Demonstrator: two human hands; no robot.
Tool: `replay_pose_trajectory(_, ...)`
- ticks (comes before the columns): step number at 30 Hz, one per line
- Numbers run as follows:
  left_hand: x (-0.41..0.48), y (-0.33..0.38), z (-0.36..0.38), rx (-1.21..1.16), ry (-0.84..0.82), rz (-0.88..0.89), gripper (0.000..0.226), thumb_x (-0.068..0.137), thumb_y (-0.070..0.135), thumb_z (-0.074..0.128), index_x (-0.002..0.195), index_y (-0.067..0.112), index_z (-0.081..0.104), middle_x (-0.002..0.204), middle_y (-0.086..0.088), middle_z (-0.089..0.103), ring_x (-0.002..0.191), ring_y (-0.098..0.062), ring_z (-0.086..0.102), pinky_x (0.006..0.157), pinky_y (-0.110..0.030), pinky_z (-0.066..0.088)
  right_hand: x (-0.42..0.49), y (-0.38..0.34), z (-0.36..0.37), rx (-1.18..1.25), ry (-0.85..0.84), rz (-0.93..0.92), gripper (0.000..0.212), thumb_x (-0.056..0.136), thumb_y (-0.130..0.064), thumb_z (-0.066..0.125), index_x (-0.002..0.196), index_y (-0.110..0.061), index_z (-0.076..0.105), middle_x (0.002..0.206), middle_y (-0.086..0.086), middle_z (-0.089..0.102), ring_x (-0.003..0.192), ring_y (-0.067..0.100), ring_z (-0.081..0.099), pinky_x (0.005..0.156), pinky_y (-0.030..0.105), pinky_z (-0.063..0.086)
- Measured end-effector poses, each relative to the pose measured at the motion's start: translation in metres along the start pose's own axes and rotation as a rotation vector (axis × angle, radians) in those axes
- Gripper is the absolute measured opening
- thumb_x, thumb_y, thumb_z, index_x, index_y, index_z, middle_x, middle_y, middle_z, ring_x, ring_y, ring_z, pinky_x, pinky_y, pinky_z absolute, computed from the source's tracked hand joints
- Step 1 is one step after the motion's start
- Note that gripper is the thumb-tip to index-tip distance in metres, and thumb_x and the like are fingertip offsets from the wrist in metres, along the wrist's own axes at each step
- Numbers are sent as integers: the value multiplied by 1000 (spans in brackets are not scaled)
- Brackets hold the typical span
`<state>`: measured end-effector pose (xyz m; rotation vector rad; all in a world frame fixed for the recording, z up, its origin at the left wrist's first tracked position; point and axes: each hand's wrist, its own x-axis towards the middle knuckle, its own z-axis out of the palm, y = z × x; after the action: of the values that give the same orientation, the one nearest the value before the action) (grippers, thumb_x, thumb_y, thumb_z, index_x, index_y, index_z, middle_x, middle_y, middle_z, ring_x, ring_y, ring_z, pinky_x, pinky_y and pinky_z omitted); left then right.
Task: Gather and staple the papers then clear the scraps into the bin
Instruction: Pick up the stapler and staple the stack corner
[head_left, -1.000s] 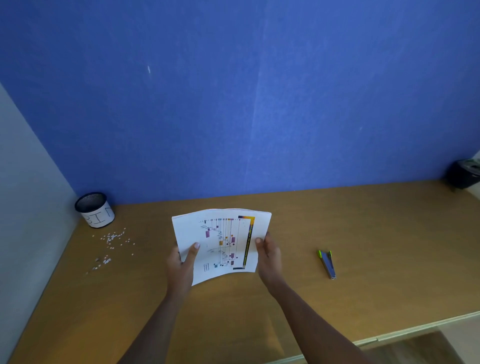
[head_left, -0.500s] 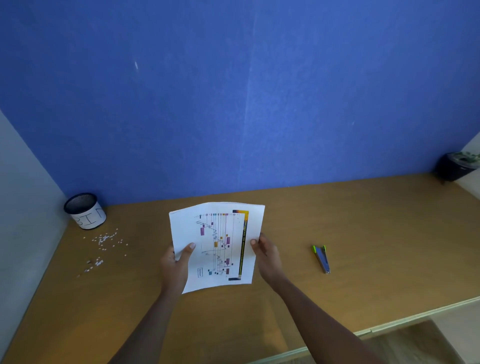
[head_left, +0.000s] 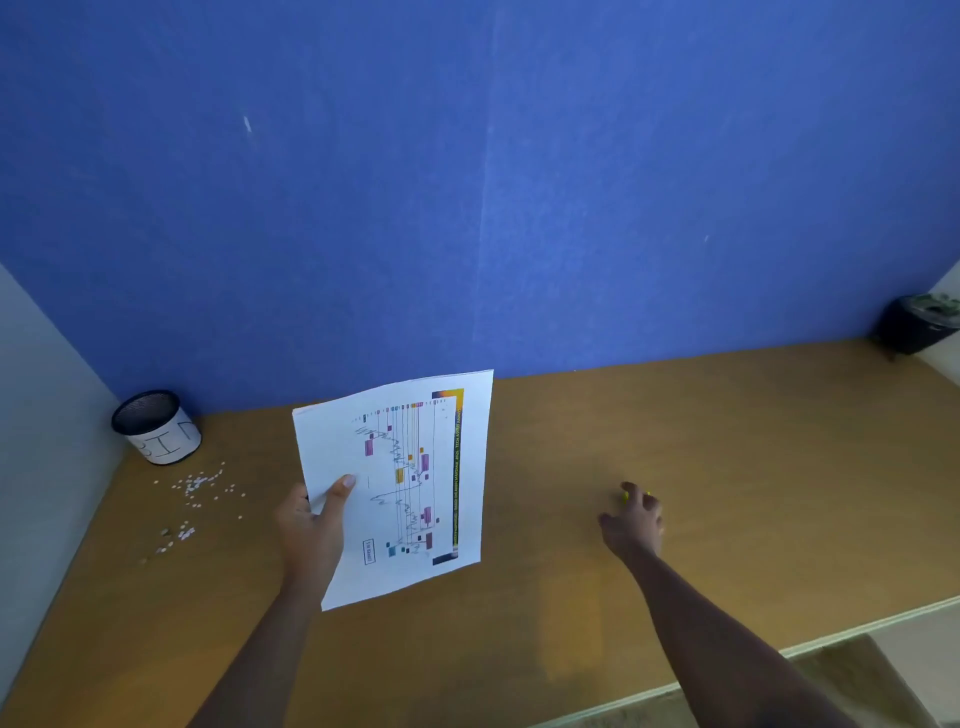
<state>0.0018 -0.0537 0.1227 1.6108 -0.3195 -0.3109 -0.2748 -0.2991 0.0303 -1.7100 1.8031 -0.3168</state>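
- A black mesh bin (head_left: 156, 428) with a white label reading "BIN" stands upright in the far left corner of the worktop (head_left: 519, 649), against the blue wall (head_left: 467, 182).
- Small white scraps (head_left: 197, 486) lie scattered on the worktop just in front of the bin, with a thinner trail toward the near left.
- The left hand (head_left: 311, 525) grips the papers (head_left: 400, 483) at their left edge. The thumb lies on the printed face, and the fingers are clamped behind the sheets, out of sight.
- The papers are held up off the worktop, left of centre and tilted, with a coloured chart facing the camera.
- The right hand (head_left: 634, 519) is well apart from the papers and reaches down to the worktop over the stapler (head_left: 626, 497). Only a speck of the stapler's yellow-green shows past the hand. The fingers are bent over it, but I cannot tell whether they have closed on it.
- A dark round object (head_left: 919, 325) sits in the far right corner.
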Motion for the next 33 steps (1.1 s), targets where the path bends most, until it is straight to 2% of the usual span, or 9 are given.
replay_pose_trajectory(3,6,0,-3,-6,9,-13,15,87,13,68,99,7,62,100,-6,67,81,-19,64,62,-25,48,7,13,-7,-7,-2,56,69,84,-12,58,146,-24,30,147,22,28,129,46,36,105,47,34)
replay_pose_trajectory(5,8,0,-4,8,11,-9,19,87,14,69,102,4,64,102,-6,67,85,-23,65,65,-25,49,11,20,-7,-74,-35,82,63,86,-13,54,144,-26,33,137,22,39,120,45,47,97,46,41)
replay_pose_trajectory(9,11,2,-6,21,25,-10,23,87,15,68,106,3,64,103,-4,66,78,-13,64,61,-22,46,12,24,-2,-250,4,56,38,91,-20,50,128,-14,45,118,20,56,109,40,58,85,43,49)
replay_pose_trajectory(16,16,0,-10,-1,35,-47,19,85,16,70,100,5,65,99,-8,69,83,-22,66,64,-27,50,3,10,-1,-168,55,81,30,90,-17,59,113,-1,48,111,26,62,105,42,60,80,41,48)
replay_pose_trajectory(21,12,3,-11,5,33,-30,17,86,14,70,99,4,65,94,-4,68,81,-18,66,54,-13,51,-3,-19,15,154,-114,177,50,88,-27,67,126,1,50,114,24,63,105,38,62,84,35,48)
replay_pose_trajectory(23,8,5,-9,9,29,-20,15,86,12,69,98,5,64,92,-2,67,78,-11,64,52,-10,49,-9,-35,21,440,-264,204,40,90,-14,65,125,2,53,95,18,64,82,29,63,78,37,53)
replay_pose_trajectory(25,5,5,-9,14,24,-8,14,86,11,68,97,5,64,91,-1,66,78,-8,62,52,-9,49,-27,-54,18,731,-471,147,14,95,-4,54,108,-3,58,78,10,55,68,17,53,69,28,52)
replay_pose_trajectory(28,3,6,-12,10,18,-1,15,86,11,68,99,4,64,91,0,66,79,-11,63,53,-9,50,-55,-83,7,1062,-690,124,18,97,-2,43,101,0,60,73,7,50,66,17,47,74,32,52)
replay_pose_trajectory(33,-4,10,-15,0,30,5,12,86,11,68,96,7,64,87,6,65,78,-10,62,53,-9,49,-86,-117,-5,1076,-815,-25,35,85,-10,38,112,-7,59,78,2,49,61,14,44,54,24,33)
